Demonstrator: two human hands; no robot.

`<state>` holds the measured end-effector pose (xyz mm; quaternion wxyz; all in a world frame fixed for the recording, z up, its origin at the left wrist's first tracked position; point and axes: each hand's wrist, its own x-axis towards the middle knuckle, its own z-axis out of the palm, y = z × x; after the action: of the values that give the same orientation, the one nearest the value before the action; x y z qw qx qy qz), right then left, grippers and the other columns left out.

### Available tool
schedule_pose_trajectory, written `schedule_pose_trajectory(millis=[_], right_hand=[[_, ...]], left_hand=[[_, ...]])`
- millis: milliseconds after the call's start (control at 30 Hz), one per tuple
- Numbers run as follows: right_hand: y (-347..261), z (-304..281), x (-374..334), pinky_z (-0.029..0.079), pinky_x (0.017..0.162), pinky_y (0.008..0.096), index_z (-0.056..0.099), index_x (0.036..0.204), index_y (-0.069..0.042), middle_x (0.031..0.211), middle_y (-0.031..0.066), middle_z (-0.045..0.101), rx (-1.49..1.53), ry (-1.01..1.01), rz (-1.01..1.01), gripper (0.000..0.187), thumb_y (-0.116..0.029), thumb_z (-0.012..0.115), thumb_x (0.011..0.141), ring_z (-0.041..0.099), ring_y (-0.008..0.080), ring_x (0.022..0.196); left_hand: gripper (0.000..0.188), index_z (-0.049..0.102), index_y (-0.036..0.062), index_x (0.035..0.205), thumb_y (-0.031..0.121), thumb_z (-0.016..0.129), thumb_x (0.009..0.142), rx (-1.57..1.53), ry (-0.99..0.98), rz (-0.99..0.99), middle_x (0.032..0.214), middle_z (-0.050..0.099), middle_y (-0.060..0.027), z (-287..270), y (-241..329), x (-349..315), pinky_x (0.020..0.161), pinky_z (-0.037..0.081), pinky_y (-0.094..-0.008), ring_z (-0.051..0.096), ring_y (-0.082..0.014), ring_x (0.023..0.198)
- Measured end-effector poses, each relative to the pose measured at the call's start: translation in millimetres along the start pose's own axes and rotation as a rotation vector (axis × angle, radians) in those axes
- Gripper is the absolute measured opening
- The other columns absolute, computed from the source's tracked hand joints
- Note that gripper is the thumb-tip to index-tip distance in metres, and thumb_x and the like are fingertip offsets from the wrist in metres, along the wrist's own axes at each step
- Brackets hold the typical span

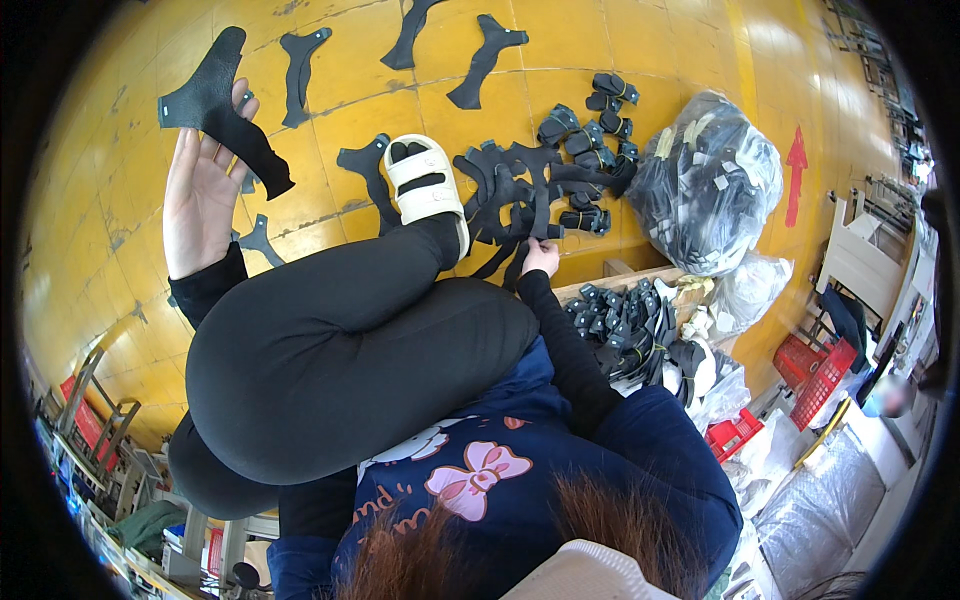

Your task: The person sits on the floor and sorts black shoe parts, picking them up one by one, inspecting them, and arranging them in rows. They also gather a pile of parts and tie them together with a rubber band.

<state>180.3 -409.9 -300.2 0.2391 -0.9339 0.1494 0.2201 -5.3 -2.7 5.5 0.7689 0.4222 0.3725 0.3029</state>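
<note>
Your hands are well apart; the left hand [200,190] is raised with its palm showing, the black T-shaped piece [222,110] lying across its fingers; you cannot tell from here how firmly they grip. The right hand [541,258] is down at the near edge of the pile of black pieces [490,175] on the yellow floor [345,100]; whether its fingertips have closed on one is too small to tell.

Support the raised piece near its wide end, so that the long tail hangs free of folds; pinch only one layer at the pile, since the pieces overlap and may drag each other; keep clear of the cream sandal [425,195] beside the pile, and leave the banded bundles [590,140] undisturbed.
</note>
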Motion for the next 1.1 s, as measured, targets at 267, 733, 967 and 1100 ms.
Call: schedule_pose_trajectory(millis=[267, 733, 967, 1100], right_hand=[[-1, -18, 11, 0.042, 0.069, 0.0284, 0.051, 0.093, -0.001, 0.079, 0.0044, 0.052, 0.559, 0.372, -0.092, 0.014, -0.005, 0.061, 0.085, 0.05, 0.015, 0.072], [-53, 12, -6, 0.041, 0.092, 0.0402, 0.05, 0.114, -0.005, 0.11, 0.015, 0.057, -0.117, 0.15, -0.292, 0.052, -0.014, 0.076, 0.07, 0.054, 0.0317, 0.102], [-1, 30, 46, 0.045, 0.082, 0.0399, 0.059, 0.101, -0.003, 0.089, 0.0136, 0.064, 0.04, -0.022, -0.264, 0.034, -0.017, 0.072, 0.073, 0.06, 0.0295, 0.089], [-45, 21, -7, 0.047, 0.07, 0.0294, 0.064, 0.093, 0.0, 0.079, 0.0075, 0.065, 0.318, -0.361, -0.39, 0.017, -0.012, 0.065, 0.08, 0.061, 0.0166, 0.074]], left_hand=[[0.05, 0.028, 0.0069, 0.141, 0.034, 0.033, 0.099, 0.013, 0.016, -0.012, 0.144, 0.032, -0.0164, -1, 0, 0, 0.11, 0.025, -0.0384, 0.032, -0.0271, 0.133], [0.05, 0.028, 0.0092, 0.141, 0.035, 0.035, 0.098, 0.015, 0.028, -0.01, 0.145, 0.031, -0.0164, 4, 3, -1, 0.111, 0.021, -0.0406, 0.03, -0.0293, 0.134], [0.049, 0.032, 0.0082, 0.139, 0.034, 0.037, 0.097, -0.011, 0.02, -0.015, 0.14, 0.04, -0.0159, 5, -13, 12, 0.105, 0.031, -0.039, 0.04, -0.0257, 0.127], [0.05, 0.031, 0.0079, 0.139, 0.035, 0.036, 0.098, 0.024, 0.032, -0.008, 0.141, 0.037, -0.0161, 1, -3, 3, 0.107, 0.027, -0.0387, 0.037, -0.026, 0.13]])
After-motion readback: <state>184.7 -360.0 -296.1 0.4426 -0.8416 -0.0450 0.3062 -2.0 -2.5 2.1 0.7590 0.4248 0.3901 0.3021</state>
